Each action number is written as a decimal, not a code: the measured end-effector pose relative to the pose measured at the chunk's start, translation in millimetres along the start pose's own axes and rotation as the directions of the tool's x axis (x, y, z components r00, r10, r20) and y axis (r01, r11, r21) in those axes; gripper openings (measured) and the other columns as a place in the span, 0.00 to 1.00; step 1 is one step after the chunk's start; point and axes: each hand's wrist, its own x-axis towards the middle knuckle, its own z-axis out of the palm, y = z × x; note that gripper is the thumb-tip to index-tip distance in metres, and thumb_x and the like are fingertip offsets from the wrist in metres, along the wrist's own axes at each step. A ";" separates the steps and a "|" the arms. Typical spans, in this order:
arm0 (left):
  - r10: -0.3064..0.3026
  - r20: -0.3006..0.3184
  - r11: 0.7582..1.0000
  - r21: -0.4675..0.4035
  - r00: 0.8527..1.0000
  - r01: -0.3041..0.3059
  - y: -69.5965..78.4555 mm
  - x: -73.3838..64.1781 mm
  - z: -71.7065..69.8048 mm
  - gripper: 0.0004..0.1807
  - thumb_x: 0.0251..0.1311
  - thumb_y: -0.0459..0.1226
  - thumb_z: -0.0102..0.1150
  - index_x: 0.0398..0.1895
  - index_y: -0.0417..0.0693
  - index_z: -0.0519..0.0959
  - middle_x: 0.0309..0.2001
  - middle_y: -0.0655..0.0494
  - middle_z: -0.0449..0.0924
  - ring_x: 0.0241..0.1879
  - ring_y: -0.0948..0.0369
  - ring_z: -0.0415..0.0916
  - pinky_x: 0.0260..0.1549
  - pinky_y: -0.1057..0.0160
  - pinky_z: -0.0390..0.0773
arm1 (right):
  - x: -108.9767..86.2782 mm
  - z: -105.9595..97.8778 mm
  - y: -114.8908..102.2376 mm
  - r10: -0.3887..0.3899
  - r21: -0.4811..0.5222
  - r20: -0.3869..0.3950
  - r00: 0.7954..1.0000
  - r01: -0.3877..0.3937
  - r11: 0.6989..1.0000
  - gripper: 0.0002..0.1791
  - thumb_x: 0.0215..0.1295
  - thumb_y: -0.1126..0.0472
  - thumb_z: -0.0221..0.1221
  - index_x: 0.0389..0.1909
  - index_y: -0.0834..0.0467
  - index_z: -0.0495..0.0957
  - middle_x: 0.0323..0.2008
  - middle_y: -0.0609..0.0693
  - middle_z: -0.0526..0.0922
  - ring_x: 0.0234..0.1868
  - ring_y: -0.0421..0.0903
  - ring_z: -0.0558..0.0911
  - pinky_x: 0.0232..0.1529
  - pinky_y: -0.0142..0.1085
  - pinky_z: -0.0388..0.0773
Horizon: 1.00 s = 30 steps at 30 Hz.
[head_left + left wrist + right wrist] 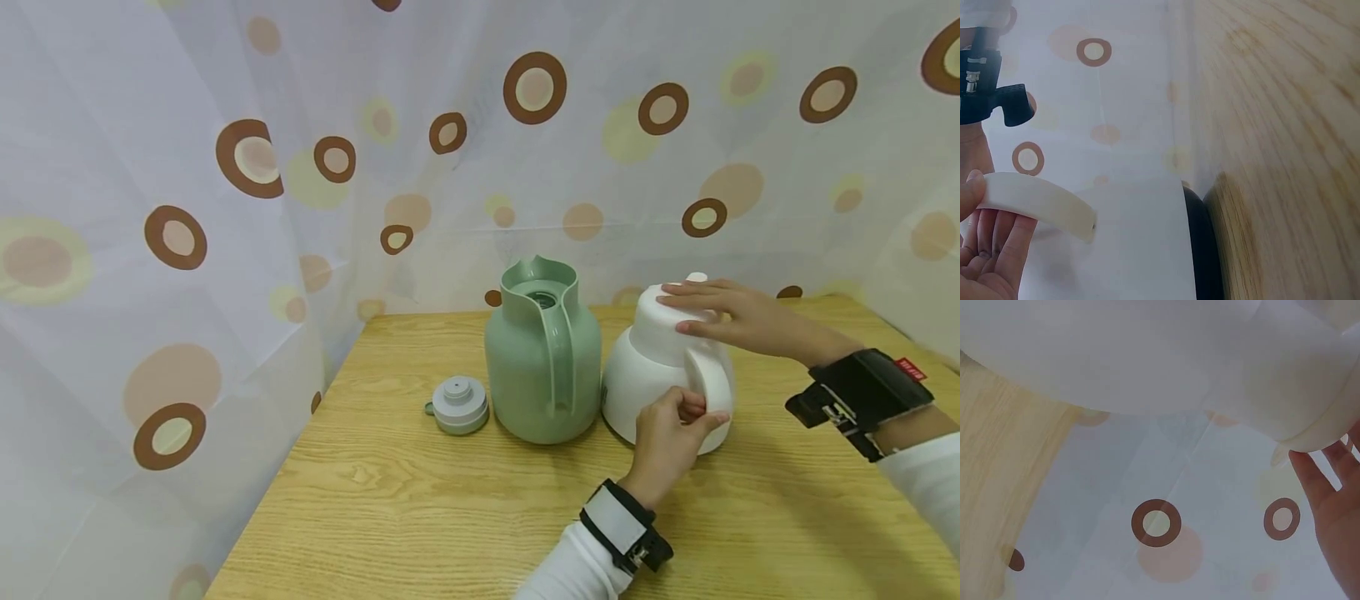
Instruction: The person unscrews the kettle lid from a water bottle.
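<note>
A white vacuum jug [651, 375] with its lid on stands upright at the right of the table. My left hand [667, 437] pinches its curved handle [710, 379] low down, thumb outside and fingers under it, as the left wrist view shows the handle [1041, 200] too. My right hand [738, 317] lies over the top of the jug, its fingers fairly straight on the lid [663, 308]. In the right wrist view the fingertips touch the rim of the white top [1316, 434]. Beside the white jug is a green vacuum jug [525, 375], open at the top, its handle facing me.
A grey-green stopper lid [459, 404] lies on the wooden table [390, 500], left of the green jug. Behind the table hangs a white curtain [465, 183] with brown and yellow circles. The two jugs stand close together.
</note>
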 end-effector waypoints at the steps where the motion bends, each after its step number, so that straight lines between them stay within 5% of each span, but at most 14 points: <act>1: -0.001 0.001 1.000 -0.003 1.000 0.001 -0.1 -0.1 0.4 0.11 0.52 0.42 0.64 0.31 0.44 0.77 0.27 0.63 0.78 0.26 0.81 0.68 0.26 0.83 0.67 | -0.1 0.4 -0.4 0.001 0.006 -0.003 1.000 -0.001 1.000 0.24 0.59 0.57 0.62 0.58 0.49 0.73 0.62 0.51 0.67 0.63 0.59 0.59 0.53 0.60 0.58; 6: -0.015 0.000 1.000 -0.008 1.000 0.015 0.5 -1.8 2.4 0.10 0.52 0.42 0.65 0.30 0.46 0.77 0.26 0.64 0.77 0.26 0.80 0.68 0.26 0.83 0.67 | -0.3 1.9 -17.6 0.049 -0.106 -0.027 0.998 -0.052 0.993 0.24 0.59 0.53 0.61 0.56 0.56 0.75 0.58 0.57 0.71 0.60 0.63 0.63 0.50 0.59 0.62; 10: -0.025 -0.004 1.000 0.002 1.000 0.025 0.9 -2.2 1.8 0.10 0.52 0.42 0.65 0.29 0.47 0.77 0.26 0.66 0.76 0.26 0.80 0.68 0.26 0.83 0.67 | 2.6 7.9 -40.2 0.074 -0.298 -0.098 0.992 -0.100 0.949 0.26 0.58 0.47 0.61 0.51 0.61 0.77 0.45 0.61 0.79 0.42 0.60 0.76 0.33 0.49 0.73; 13: -0.025 -0.006 1.000 0.000 1.000 0.025 0.0 -0.6 1.1 0.09 0.52 0.41 0.65 0.29 0.47 0.76 0.26 0.66 0.76 0.26 0.81 0.67 0.26 0.83 0.67 | 4.9 13.8 -47.2 -0.001 -0.379 -0.178 0.984 -0.068 0.923 0.25 0.54 0.50 0.65 0.47 0.63 0.77 0.33 0.60 0.81 0.26 0.55 0.78 0.18 0.41 0.69; 16: -0.015 -0.007 1.000 0.001 1.000 0.015 -0.8 0.5 0.2 0.09 0.52 0.41 0.65 0.29 0.46 0.76 0.26 0.65 0.77 0.26 0.82 0.67 0.26 0.83 0.67 | 5.5 17.8 -47.1 -0.070 -0.404 -0.230 0.971 -0.030 0.914 0.23 0.50 0.55 0.67 0.45 0.63 0.77 0.30 0.60 0.81 0.22 0.54 0.76 0.13 0.39 0.66; 30: -0.005 0.001 1.000 0.002 1.000 0.005 -1.7 0.0 -1.3 0.10 0.53 0.42 0.64 0.30 0.46 0.77 0.27 0.64 0.78 0.27 0.82 0.68 0.28 0.83 0.67 | 0.4 14.8 -34.8 -0.050 -0.342 -0.174 0.983 -0.013 0.940 0.23 0.57 0.53 0.63 0.49 0.63 0.75 0.46 0.64 0.77 0.35 0.61 0.78 0.21 0.44 0.72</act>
